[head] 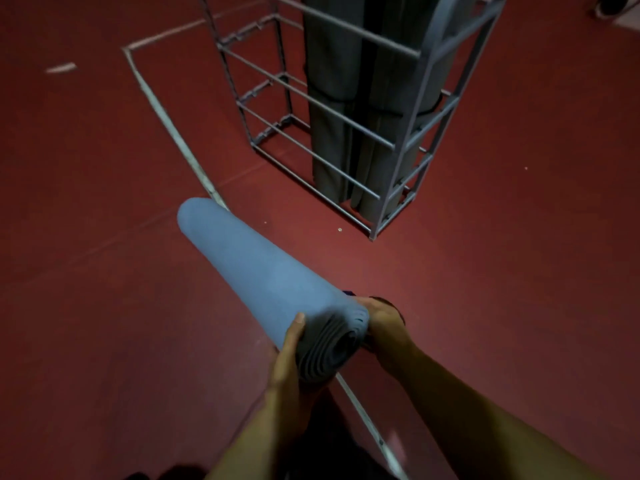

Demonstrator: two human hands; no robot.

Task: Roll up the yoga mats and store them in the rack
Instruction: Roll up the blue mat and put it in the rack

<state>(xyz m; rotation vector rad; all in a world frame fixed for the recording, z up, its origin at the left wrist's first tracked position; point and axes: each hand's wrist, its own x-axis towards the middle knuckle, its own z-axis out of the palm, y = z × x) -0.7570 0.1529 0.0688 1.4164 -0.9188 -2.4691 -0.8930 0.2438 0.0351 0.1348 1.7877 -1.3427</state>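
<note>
I held the rolled blue foam yoga mat (pixel 256 271) before the grey metal-bar rack (pixel 408 147), where upright rolled grey mats (pixel 332 109) stood inside at right.

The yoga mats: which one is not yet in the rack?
The blue rolled mat, which both the left hand and the right hand grip at its near end. The grey rolled mats stand upright inside the metal rack.

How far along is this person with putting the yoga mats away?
Done: several dark rolled mats already stand upright in the right part of the metal rack. In hand: a blue mat, fully rolled, held at its near end by the left hand and right hand. Left: standing it in the rack, whose left part looks free.
</note>
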